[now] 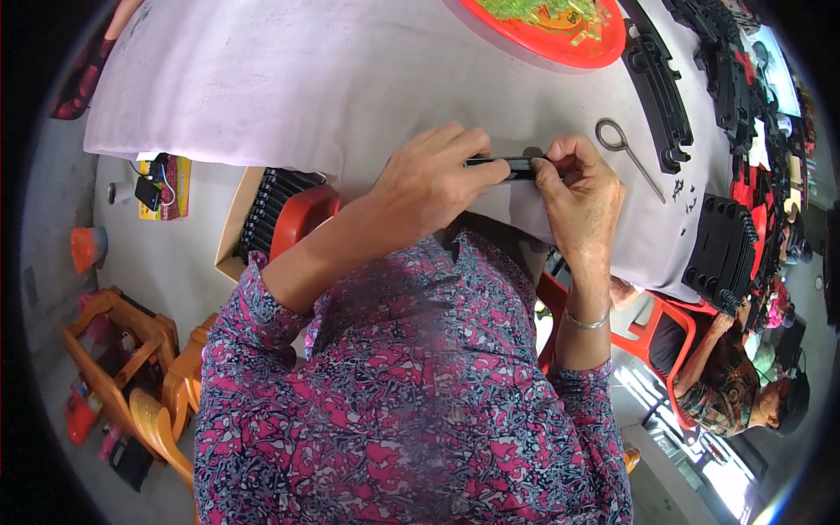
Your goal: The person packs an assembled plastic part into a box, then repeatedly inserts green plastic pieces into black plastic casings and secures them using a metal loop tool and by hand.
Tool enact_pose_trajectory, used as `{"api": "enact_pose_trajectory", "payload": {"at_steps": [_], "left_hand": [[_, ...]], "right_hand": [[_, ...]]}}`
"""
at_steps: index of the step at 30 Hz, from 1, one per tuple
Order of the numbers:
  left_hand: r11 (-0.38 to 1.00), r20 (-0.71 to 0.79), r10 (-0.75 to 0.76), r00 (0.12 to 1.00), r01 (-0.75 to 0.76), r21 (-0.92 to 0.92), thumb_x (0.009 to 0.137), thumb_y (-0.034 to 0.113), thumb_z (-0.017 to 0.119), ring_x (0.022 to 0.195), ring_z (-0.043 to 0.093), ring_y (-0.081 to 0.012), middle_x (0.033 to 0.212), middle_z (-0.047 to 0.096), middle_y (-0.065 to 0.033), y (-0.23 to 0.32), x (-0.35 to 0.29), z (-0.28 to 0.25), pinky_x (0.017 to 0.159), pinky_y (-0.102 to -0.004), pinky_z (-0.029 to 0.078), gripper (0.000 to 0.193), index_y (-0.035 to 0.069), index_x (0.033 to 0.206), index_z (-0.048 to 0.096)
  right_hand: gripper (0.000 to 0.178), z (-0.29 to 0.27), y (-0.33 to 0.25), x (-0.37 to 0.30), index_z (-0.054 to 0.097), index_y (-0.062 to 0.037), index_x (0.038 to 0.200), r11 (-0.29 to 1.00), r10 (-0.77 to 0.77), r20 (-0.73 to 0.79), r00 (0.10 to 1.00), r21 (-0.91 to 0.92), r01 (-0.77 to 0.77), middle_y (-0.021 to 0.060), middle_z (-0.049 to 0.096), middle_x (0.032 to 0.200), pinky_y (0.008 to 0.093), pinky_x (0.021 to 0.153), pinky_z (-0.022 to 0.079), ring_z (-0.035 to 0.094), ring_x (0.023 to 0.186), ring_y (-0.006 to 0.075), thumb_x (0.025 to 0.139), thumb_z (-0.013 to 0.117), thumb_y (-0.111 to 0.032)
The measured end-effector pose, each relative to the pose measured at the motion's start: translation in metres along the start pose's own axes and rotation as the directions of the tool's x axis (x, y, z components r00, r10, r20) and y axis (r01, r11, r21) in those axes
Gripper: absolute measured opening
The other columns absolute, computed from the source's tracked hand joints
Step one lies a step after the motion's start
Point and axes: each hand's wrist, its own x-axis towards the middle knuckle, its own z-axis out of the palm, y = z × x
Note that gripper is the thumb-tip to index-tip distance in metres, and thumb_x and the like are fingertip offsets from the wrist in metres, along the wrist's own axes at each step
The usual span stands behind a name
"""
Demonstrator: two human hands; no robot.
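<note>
L hand & R hand both grip blk strip betw. them, over tbl near edge. Ring-handled rod lies to R; beyond, long blk part; farther, red basin w/ green bits.

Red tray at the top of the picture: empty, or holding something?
Holding something: small translucent yellow-green pieces lie in the red tray. Its far side is out of frame.

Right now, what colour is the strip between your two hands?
The strip looks black, seen best in the head view.
</note>
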Motion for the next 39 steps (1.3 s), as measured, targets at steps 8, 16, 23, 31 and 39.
{"api": "enact_pose_trajectory", "payload": {"at_steps": [8,16,23,31,39], "left_hand": [[0.993,0.009,0.048,0.999,-0.049,0.110,0.074,0.008,0.072,0.083,0.057,-0.0229,0.090,0.057,-0.0041,0.000,-0.001,0.001,0.070,-0.0355,0.046,0.025,0.011,0.099,0.067],[0.975,0.006,0.056,0.998,-0.056,0.216,0.074,0.010,0.073,0.084,0.057,-0.0203,0.089,0.056,-0.0012,0.003,-0.003,0.005,0.069,-0.0338,0.046,0.028,0.013,0.102,0.069],[0.964,0.027,0.026,0.999,-0.033,0.265,0.073,0.011,0.073,0.084,0.057,-0.0203,0.089,0.056,-0.0009,0.005,-0.005,0.007,0.069,-0.0335,0.046,0.029,0.013,0.101,0.069],[0.969,-0.028,0.016,0.999,-0.009,0.245,0.072,0.011,0.074,0.084,0.057,-0.0215,0.089,0.057,-0.0011,0.006,-0.005,0.012,0.069,-0.0348,0.047,0.032,0.013,0.103,0.071],[0.987,-0.032,-0.003,0.999,0.008,0.159,0.072,0.010,0.075,0.085,0.059,-0.0222,0.093,0.062,-0.0016,0.000,-0.006,0.010,0.072,-0.0359,0.049,0.029,0.013,0.100,0.071]], "right_hand": [[0.012,0.000,0.003,0.001,0.057,-0.0032,0.084,1.000,0.014,-0.018,1.000,-0.004,-0.014,0.0066,0.062,0.066,0.0281,0.060,0.049,0.059,0.060,0.0108,0.080,0.069,-0.002],[0.011,0.007,0.007,-0.008,0.060,-0.0031,0.086,0.998,-0.030,-0.113,0.993,0.048,0.036,0.0069,0.063,0.068,0.0278,0.061,0.051,0.063,0.062,0.0119,0.082,0.069,-0.002],[0.012,0.013,0.010,-0.014,0.065,-0.0027,0.093,0.998,-0.061,-0.179,0.982,0.002,0.062,0.0105,0.067,0.080,0.0305,0.061,0.052,0.066,0.066,0.0178,0.083,0.070,-0.003],[0.017,0.012,0.012,-0.023,0.067,-0.0029,0.097,0.959,-0.283,-0.132,0.950,-0.038,0.281,0.0099,0.066,0.097,0.0326,0.067,0.053,0.067,0.079,0.0228,0.081,0.072,-0.004],[0.017,0.004,0.011,-0.017,0.069,-0.0088,0.097,0.871,-0.448,0.100,0.889,-0.174,0.459,0.0045,0.065,0.098,0.0343,0.062,0.055,0.067,0.074,0.0245,0.080,0.071,-0.007]]}}
